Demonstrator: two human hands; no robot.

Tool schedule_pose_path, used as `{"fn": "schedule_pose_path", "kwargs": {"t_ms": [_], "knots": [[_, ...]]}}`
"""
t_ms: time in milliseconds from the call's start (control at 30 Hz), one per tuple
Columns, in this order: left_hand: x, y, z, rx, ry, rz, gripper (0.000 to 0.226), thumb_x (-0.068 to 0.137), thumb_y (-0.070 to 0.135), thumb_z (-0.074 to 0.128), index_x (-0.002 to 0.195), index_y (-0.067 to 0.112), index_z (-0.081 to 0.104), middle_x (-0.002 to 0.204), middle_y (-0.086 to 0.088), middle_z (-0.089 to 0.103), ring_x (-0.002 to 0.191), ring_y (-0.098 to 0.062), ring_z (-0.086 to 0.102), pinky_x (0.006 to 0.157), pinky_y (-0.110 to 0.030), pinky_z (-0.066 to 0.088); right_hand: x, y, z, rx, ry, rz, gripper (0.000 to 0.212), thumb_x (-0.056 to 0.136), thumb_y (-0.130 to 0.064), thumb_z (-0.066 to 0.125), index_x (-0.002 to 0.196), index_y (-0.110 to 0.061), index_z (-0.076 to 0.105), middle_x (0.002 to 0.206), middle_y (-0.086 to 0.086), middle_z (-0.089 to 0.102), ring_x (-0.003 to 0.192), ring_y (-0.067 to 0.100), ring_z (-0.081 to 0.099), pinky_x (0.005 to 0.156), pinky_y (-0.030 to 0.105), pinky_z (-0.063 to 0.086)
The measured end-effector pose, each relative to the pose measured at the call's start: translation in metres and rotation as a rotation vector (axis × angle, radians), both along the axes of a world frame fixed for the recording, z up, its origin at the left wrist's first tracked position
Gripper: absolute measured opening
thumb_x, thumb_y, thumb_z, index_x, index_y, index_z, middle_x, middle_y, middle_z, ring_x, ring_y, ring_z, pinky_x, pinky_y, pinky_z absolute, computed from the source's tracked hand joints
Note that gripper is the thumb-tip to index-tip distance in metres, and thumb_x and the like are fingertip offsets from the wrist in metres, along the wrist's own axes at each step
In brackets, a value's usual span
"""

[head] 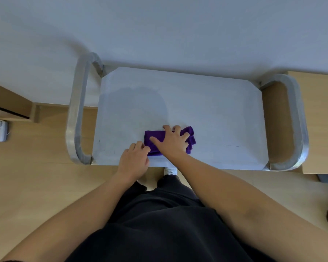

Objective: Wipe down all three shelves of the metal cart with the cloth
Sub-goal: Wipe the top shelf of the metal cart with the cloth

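The right hand (173, 141) lies flat, fingers spread, on the purple cloth (151, 133) to press it on the top shelf (216, 110) near the front edge, while the left hand (133, 160) curls just beside it, gripping or not I can't tell.

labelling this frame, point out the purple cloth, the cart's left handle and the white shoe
purple cloth (153, 133), head view, bare left end
left handle (75, 110), head view, middle of the bar
white shoe (170, 171), head view, toe

Soft, even, cool light; faint shadows, slight overall blur, edges perhaps wide-angle warped.
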State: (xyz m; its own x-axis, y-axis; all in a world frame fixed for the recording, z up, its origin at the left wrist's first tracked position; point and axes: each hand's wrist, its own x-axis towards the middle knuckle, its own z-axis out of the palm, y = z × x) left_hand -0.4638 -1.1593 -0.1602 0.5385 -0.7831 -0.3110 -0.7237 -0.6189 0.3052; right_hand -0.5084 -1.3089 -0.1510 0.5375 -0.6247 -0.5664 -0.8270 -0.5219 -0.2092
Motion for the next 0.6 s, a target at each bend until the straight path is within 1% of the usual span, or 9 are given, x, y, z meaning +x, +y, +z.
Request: {"fn": "schedule_pose_path", "kwargs": {"t_ms": [67, 167, 300, 367, 467, 533, 600], "knots": [[0.006, 0.016, 0.000, 0.002, -0.016, 0.038, 0.023, 0.083, 0.015, 0.056, 0.104, 0.011, 0.065, 0.105, -0.007, 0.058, 0.087, -0.023, 0.056, 0.064, -0.034, 0.050, 0.005, 0.014, -0.008, -0.015, 0.066, 0.034, 0.076, 0.075, -0.074, 0.054, 0.138, -0.037, 0.031, 0.145, 0.003, 0.021, 0.129, 0.049, 0.019, 0.095, 0.058, 0.039], [0.012, 0.038, 0.001, -0.001, -0.022, 0.070, 0.024, 0.080, 0.013, 0.059, 0.103, 0.010, 0.066, 0.103, -0.008, 0.058, 0.084, -0.025, 0.057, 0.060, -0.037, 0.051, -0.001, 0.028, -0.015, -0.070, 0.040, -0.008, 0.078, 0.076, -0.073, 0.054, 0.140, -0.039, 0.026, 0.151, 0.002, 0.014, 0.139, 0.051, 0.004, 0.103, 0.065, 0.028], [0.016, 0.061, 0.001, -0.027, -0.012, 0.072, 0.026, 0.081, 0.013, 0.059, 0.106, 0.010, 0.066, 0.105, -0.008, 0.057, 0.087, -0.025, 0.056, 0.062, -0.036, 0.051, -0.014, 0.027, -0.018, -0.185, -0.040, -0.064, 0.087, 0.075, -0.080, 0.047, 0.145, -0.037, 0.019, 0.157, 0.004, 0.007, 0.143, 0.046, 0.000, 0.107, 0.066, 0.020], [0.019, 0.070, 0.001, -0.026, -0.007, 0.068, 0.027, 0.084, 0.014, 0.056, 0.109, 0.010, 0.064, 0.109, -0.007, 0.056, 0.091, -0.024, 0.056, 0.065, -0.036, 0.051, -0.016, 0.025, -0.021, -0.200, -0.030, -0.103, 0.087, 0.072, -0.082, 0.048, 0.144, -0.038, 0.022, 0.156, 0.005, 0.009, 0.143, 0.047, 0.001, 0.108, 0.067, 0.018], [0.020, 0.081, 0.003, -0.030, 0.013, 0.046, 0.028, 0.086, 0.016, 0.054, 0.113, 0.010, 0.062, 0.113, -0.007, 0.055, 0.096, -0.024, 0.054, 0.069, -0.035, 0.049, -0.012, 0.027, -0.023, -0.165, 0.005, -0.130, 0.077, 0.075, -0.076, 0.052, 0.138, -0.036, 0.033, 0.151, 0.005, 0.019, 0.139, 0.046, 0.010, 0.105, 0.063, 0.029], [0.018, 0.087, 0.003, -0.039, 0.030, 0.035, 0.028, 0.087, 0.016, 0.054, 0.114, 0.011, 0.061, 0.115, -0.006, 0.055, 0.098, -0.023, 0.054, 0.071, -0.034, 0.048, -0.012, 0.031, -0.020, -0.179, -0.009, -0.129, 0.066, 0.079, -0.069, 0.055, 0.132, -0.033, 0.039, 0.143, 0.003, 0.027, 0.132, 0.042, 0.021, 0.097, 0.054, 0.038], [0.016, 0.091, 0.001, -0.044, 0.042, 0.025, 0.028, 0.087, 0.016, 0.054, 0.114, 0.011, 0.061, 0.115, -0.005, 0.055, 0.098, -0.022, 0.053, 0.071, -0.034, 0.049, -0.018, 0.037, -0.020, -0.173, -0.038, -0.117, 0.056, 0.082, -0.059, 0.059, 0.127, -0.031, 0.042, 0.134, 0.003, 0.033, 0.121, 0.039, 0.030, 0.089, 0.047, 0.043]]}}
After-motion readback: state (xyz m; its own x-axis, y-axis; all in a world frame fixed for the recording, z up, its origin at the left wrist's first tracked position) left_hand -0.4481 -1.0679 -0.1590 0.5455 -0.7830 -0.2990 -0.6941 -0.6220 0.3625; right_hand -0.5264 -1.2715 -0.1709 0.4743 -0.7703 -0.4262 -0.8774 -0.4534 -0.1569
